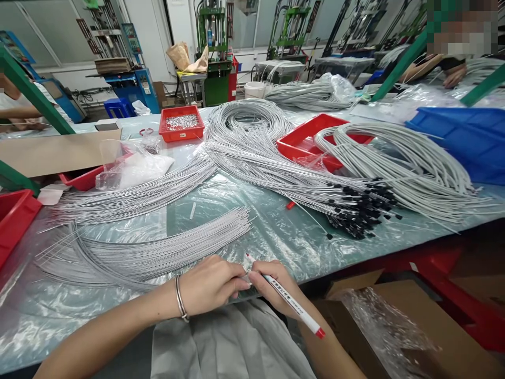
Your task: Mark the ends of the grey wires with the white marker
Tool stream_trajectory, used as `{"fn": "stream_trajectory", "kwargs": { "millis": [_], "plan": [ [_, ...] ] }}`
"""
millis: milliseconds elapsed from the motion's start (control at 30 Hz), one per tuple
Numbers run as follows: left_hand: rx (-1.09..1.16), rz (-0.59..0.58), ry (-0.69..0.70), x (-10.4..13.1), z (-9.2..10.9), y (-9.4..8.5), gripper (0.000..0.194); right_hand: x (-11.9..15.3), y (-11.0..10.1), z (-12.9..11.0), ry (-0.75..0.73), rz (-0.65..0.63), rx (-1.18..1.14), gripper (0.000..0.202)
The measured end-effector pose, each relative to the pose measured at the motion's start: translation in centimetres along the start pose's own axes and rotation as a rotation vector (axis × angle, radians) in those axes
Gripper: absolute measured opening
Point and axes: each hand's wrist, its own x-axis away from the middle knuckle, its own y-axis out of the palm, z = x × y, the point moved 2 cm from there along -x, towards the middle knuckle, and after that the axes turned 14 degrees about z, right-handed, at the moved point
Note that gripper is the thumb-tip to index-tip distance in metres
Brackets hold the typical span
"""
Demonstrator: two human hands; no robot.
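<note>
My right hand (274,284) is closed round a white marker pen (294,305) with red ends, its red tip pointing up and away from me. Beside it, my left hand (213,284), with a silver bangle on the wrist, pinches something small and pale that I cannot make out. The fingertips of both hands nearly meet at the table's front edge. Just beyond them lies a fanned bundle of thin grey cables (165,250). Farther right, a larger cable bundle (268,163) ends in many black connectors (361,208).
On the table are a red bin of small metal parts (181,110), another red tray (300,131), coiled cables (398,158) and a blue bin (461,139). An open cardboard box (426,310) stands low at right. Other people sit at both far sides.
</note>
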Motion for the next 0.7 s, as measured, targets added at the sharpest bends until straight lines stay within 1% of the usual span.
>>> {"fn": "stream_trajectory", "kwargs": {
  "millis": [33,67,133,200,233,300,367,433,533,633,700],
  "plan": [
    [0.035,-0.005,-0.027,0.0,-0.1,-0.1,0.033,0.2,0.1,0.3,0.045,0.013,-0.061,0.037],
    [0.069,-0.004,-0.057,0.0,-0.2,-0.2,0.034,0.3,0.2,0.7,0.091,0.053,-0.123,0.036],
    [0.13,0.02,-0.118,-0.1,-0.4,-0.7,0.034,0.7,0.3,1.3,0.121,0.216,-0.192,0.031],
    [0.179,0.063,-0.156,-0.2,-0.6,-1.2,0.034,0.9,0.5,1.4,0.04,0.384,-0.161,0.031],
    [0.196,0.081,-0.165,-0.3,-0.6,-1.5,0.034,1.0,0.7,1.2,-0.025,0.424,-0.124,0.034],
    [0.219,0.101,-0.175,-0.5,-0.8,-1.9,0.035,1.1,1.4,0.6,-0.135,0.43,-0.056,0.043],
    [0.23,0.103,-0.185,-0.6,-0.9,-2.1,0.036,1.1,2.1,-0.2,-0.194,0.444,-0.007,0.05],
    [0.245,0.089,-0.197,-0.7,-0.9,-2.1,0.037,1.1,2.7,-0.7,-0.21,0.502,0.032,0.056],
    [0.273,0.075,-0.198,-0.9,-1.0,-1.8,0.038,1.2,3.3,-0.9,-0.244,0.579,0.086,0.059],
    [0.284,0.086,-0.197,-1.2,-1.1,-1.4,0.037,1.3,3.5,-0.7,-0.291,0.598,0.135,0.059],
    [0.288,0.077,-0.207,-1.4,-1.2,-1.2,0.035,1.5,3.6,-0.3,-0.278,0.587,0.154,0.06]
  ]
}}
